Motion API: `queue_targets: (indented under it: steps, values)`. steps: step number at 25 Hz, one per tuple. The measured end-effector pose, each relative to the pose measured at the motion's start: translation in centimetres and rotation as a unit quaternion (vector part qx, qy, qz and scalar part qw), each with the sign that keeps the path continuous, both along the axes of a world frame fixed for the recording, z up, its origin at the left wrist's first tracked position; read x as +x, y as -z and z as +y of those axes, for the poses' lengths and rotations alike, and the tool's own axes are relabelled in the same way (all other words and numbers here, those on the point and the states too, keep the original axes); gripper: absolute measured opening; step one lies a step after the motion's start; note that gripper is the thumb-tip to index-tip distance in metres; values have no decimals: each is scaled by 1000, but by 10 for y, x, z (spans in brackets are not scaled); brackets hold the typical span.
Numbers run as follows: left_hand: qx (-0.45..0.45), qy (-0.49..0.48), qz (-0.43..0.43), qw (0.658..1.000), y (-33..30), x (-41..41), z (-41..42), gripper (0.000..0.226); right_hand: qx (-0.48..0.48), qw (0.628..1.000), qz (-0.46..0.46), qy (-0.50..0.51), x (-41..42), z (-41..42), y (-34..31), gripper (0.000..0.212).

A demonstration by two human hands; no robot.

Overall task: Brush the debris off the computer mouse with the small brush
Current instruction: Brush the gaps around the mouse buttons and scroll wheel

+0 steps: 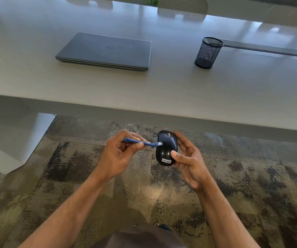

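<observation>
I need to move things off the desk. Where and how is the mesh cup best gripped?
Grip the mesh cup round its middle wall, coming from the near side. It stands upright and alone on the desk, round and narrowing slightly to the base, so a wrap just below the rim should hold; the laptop lies well clear.

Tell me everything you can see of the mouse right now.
The mouse is black, glossy plastic, with a scroll wheel near its far end and a Lenovo label at its near end. It is held off the table, above the carpet, top side up. The right hand grips it; the brush bristles touch its left edge.
</observation>
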State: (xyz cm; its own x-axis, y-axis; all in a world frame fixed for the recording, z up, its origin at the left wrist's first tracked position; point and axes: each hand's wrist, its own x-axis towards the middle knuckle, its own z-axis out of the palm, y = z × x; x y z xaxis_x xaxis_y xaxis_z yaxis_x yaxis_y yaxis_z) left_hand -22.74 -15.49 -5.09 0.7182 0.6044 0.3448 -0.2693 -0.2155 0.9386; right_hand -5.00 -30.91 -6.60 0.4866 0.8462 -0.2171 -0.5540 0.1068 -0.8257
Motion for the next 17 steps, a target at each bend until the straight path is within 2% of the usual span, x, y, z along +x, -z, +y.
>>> queue_targets:
  steps: [5, 8, 11, 15, 17]
  values:
    - [35, 89, 33, 995, 5, -6, -5, 12, -17, 1000, -13, 1, 2, -1, 3, 77]
    - [37, 91, 34, 995, -2, -3, -1, 11, -8, 1000, -9, -14, -1, 0, 6, 81]
    - [37, 52, 60, 996, -9, 6, 10, 12, -17, 999, -24, -34, -4, 1, 11, 89]
    - [81, -52, 127, 987, -13, 19, 23, 16, -24, 998, -37, -49, -8, -2, 19, 80]
    - [84, -80, 133, 984, -17, 21, 24, 15, -21, 998, -36, -50, -8, -3, 20, 79]
